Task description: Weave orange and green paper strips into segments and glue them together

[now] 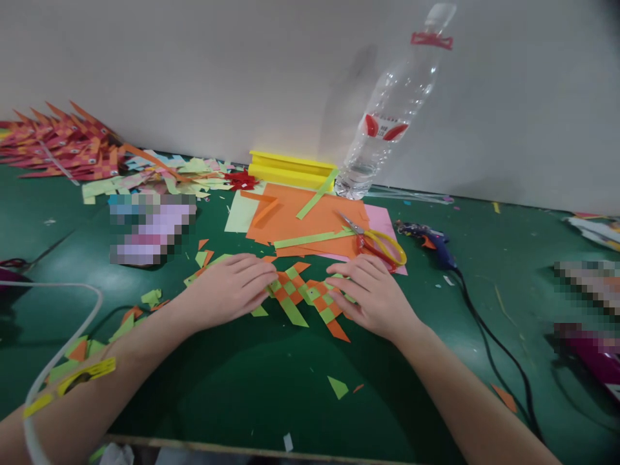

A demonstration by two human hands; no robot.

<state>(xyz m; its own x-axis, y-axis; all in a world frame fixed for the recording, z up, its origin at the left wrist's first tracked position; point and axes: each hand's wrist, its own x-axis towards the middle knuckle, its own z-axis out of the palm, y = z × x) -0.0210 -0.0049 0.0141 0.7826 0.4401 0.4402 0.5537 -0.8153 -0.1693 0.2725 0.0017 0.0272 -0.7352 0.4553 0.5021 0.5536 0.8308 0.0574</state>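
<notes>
Two woven paper fish in orange and light green lie nose to nose on the green table in front of me. My left hand has its fingers curled over the rear of the left paper fish, covering much of it. With fingers bent and somewhat apart, my right hand grips the right paper fish at its rear end; the fingertips partly hide it. Just beyond the hands are scissors with red and yellow handles, lying on orange paper sheets with green strips.
A clear water bottle leans against the wall beside a yellow folded strip. A blue glue gun with a black cord lies right. Paper scraps, red-orange woven pieces and a blurred phone-like object are left. A white cable crosses my left forearm.
</notes>
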